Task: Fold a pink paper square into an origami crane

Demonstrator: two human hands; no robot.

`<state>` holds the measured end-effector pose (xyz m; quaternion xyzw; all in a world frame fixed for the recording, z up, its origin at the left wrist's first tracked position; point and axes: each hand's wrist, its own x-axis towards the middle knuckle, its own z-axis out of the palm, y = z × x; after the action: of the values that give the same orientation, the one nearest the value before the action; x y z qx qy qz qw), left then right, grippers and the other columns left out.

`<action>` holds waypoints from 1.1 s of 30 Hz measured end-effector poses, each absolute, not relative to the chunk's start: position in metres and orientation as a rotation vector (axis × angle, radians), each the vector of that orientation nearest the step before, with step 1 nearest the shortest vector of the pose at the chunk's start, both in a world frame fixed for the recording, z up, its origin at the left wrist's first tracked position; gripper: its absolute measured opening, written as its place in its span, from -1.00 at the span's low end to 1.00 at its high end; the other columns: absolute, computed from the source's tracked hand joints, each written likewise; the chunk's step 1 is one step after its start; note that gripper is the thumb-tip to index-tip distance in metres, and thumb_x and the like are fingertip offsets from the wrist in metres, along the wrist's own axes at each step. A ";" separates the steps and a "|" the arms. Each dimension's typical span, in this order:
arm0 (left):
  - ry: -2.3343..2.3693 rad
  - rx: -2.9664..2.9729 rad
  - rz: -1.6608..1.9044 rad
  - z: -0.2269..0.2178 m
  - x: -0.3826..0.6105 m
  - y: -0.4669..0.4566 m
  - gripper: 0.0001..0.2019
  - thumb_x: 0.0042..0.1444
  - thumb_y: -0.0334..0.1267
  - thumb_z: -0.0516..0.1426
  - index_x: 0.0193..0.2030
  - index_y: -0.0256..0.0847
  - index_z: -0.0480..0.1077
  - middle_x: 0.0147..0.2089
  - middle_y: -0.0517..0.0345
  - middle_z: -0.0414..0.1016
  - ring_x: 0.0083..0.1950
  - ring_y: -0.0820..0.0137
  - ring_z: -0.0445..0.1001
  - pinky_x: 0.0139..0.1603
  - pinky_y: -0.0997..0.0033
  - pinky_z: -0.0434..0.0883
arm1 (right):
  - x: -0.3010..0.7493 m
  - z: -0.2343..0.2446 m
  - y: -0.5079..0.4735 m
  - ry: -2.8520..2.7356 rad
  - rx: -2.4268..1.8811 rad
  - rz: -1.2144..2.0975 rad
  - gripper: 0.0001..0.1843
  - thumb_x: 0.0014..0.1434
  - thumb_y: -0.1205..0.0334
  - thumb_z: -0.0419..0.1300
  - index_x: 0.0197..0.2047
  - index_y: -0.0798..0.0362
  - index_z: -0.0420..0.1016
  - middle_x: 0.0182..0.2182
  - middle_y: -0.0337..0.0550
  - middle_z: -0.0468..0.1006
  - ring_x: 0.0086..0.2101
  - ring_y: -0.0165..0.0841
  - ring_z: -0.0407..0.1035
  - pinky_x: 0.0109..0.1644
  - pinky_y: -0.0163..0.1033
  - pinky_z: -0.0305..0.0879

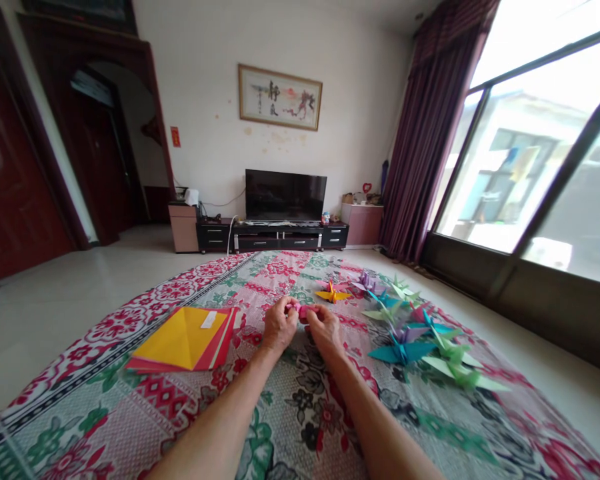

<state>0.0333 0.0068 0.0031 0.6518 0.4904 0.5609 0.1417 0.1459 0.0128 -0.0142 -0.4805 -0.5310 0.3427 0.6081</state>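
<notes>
A small piece of folded pink paper (pixel 304 310) is pinched between my two hands over the middle of the patterned cloth. My left hand (pixel 281 325) grips its left end with thumb and fingers closed. On the other end, my right hand (pixel 325 327) closes in the same kind of pinch. Fingers cover much of the paper, so its full shape is hidden. Just beyond my right hand sits an orange paper crane (pixel 333 292). Left of my hands lies a stack of square paper, a yellow sheet (pixel 180 337) on top of red sheets (pixel 220 347).
Several folded cranes spread over the right side, among them a blue crane (pixel 403 349), a green crane (pixel 460 367) and a purple crane (pixel 367 281). The flowered tablecloth (pixel 300 413) covers the rounded surface. A television (pixel 286 195) on a low cabinet stands beyond.
</notes>
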 end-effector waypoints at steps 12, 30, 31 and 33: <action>1.354 1.527 1.559 0.005 0.034 0.014 -0.80 -0.09 -0.28 0.09 -0.31 -0.26 0.45 -0.46 0.15 0.47 -0.44 0.44 0.39 -0.41 0.53 0.30 | 0.146 -0.001 0.003 -1.148 -1.112 0.892 -0.73 -0.13 0.09 0.14 -0.40 0.10 0.41 -0.58 -0.21 0.51 -0.51 -0.35 0.41 -0.54 -0.36 0.25; 1.008 1.019 1.263 0.014 0.031 0.005 -0.67 -0.21 -0.08 0.25 -0.39 -0.33 0.42 -0.53 0.14 0.46 -0.55 0.50 0.41 -0.62 0.62 0.25 | 0.152 0.007 0.001 -0.876 -0.971 1.155 -0.65 -0.21 0.17 0.30 -0.29 0.09 0.44 -0.49 -0.26 0.52 -0.52 -0.46 0.38 -0.49 -0.40 0.27; 0.979 0.998 1.246 0.015 0.031 0.005 -0.68 -0.21 -0.09 0.25 -0.41 -0.33 0.42 -0.52 0.14 0.46 -0.56 0.51 0.41 -0.63 0.62 0.25 | 0.152 0.008 0.001 -0.854 -0.939 1.196 -0.67 -0.21 0.19 0.30 -0.30 0.09 0.44 -0.50 -0.27 0.51 -0.53 -0.47 0.37 -0.49 -0.40 0.27; 0.904 0.950 1.207 0.016 0.029 0.004 -0.70 -0.21 -0.12 0.26 -0.42 -0.34 0.41 -0.52 0.15 0.45 -0.57 0.52 0.40 -0.65 0.62 0.26 | 0.154 0.009 0.000 -0.811 -0.860 1.301 -0.70 -0.21 0.23 0.30 -0.33 0.08 0.44 -0.55 -0.31 0.50 -0.55 -0.50 0.35 -0.50 -0.43 0.27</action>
<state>0.0294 0.0044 0.0160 0.4145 0.3944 0.5268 0.6285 0.1538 0.0000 0.0087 -0.3766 -0.3554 0.5700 0.6379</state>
